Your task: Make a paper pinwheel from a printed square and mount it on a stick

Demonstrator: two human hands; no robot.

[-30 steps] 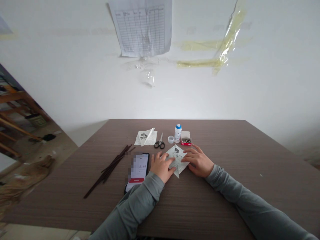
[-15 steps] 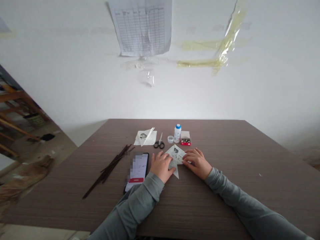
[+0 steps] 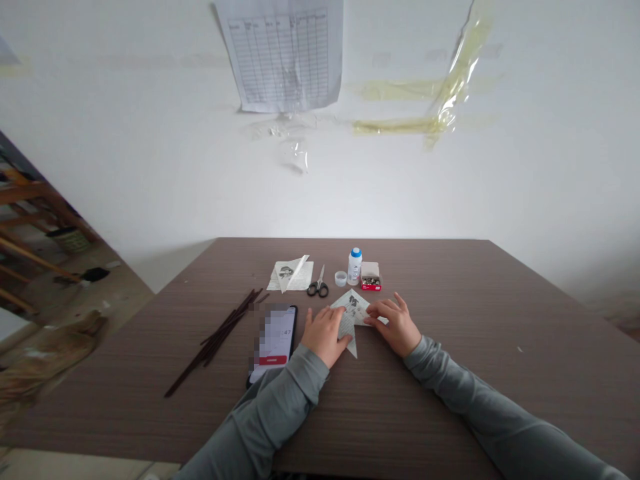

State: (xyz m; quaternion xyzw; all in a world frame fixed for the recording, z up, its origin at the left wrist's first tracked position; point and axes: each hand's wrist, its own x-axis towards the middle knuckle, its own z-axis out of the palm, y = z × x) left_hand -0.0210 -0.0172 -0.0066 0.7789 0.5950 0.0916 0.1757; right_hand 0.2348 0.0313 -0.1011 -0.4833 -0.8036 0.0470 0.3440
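A folded piece of printed paper [image 3: 353, 308] with a dark picture on it lies on the table between my hands, one pointed flap reaching toward me. My left hand [image 3: 324, 335] rests flat over its left side, fingers stretched and thumb apart, hiding part of it. At the paper's right corner, my right hand [image 3: 394, 325] pinches the edge between thumb and index finger, the other fingers raised. Just beyond the paper are black-handled scissors [image 3: 318, 287], a small white cap [image 3: 341, 278], a white bottle with a blue top [image 3: 355, 267] and a red box of small metal pieces [image 3: 371, 280].
More folded printed paper [image 3: 295, 275] lies at the back left of the brown table [image 3: 450, 287]. Thin dark sticks [image 3: 220, 337] form a loose bundle on the left. A phone [image 3: 275, 340] sits beside my left forearm. A white wall [image 3: 400, 193] rises behind the table.
My right hand's fingers have drawn together into a pinch at the paper's right corner, and its outer fingers have lifted. The left hand has barely moved.
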